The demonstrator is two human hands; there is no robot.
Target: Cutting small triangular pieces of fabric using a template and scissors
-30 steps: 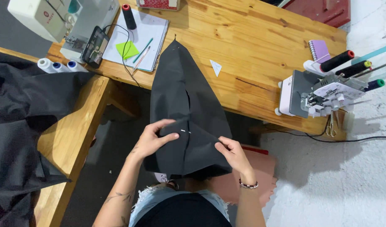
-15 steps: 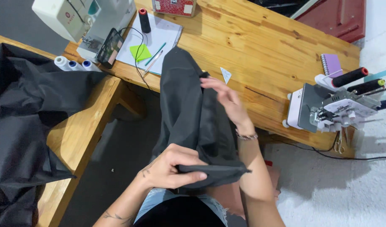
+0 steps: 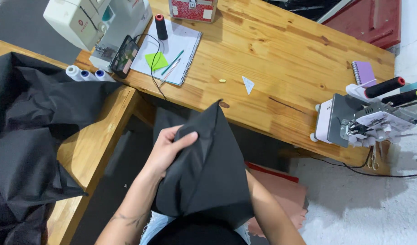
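We see the left hand [image 3: 170, 149] gripping a folded piece of matte black fabric [image 3: 208, 172], its fingers [image 3: 186, 138] pressed together and curled over the cloth's left edge. The fabric is held in front of the body, over the lap, its pointed upper corner just reaching the near edge of the pine-plank worktop [image 3: 285, 68]. The right forearm emerges from beneath the cloth; the right hand is hidden behind it, so we cannot tell how its fingers stand.

On the worktop we note a white sewing machine [image 3: 95, 22], a spiral-bound notebook [image 3: 167, 47] bearing a green sticky note [image 3: 156, 61] and a dark thread spool with a red top [image 3: 161, 26], and a small white triangular piece [image 3: 248, 84]. At right stands a grey-and-white overlock machine [image 3: 362, 122] with thread cones. At left, a loose heap of black cloth [image 3: 31, 136] lies over a second wooden surface.
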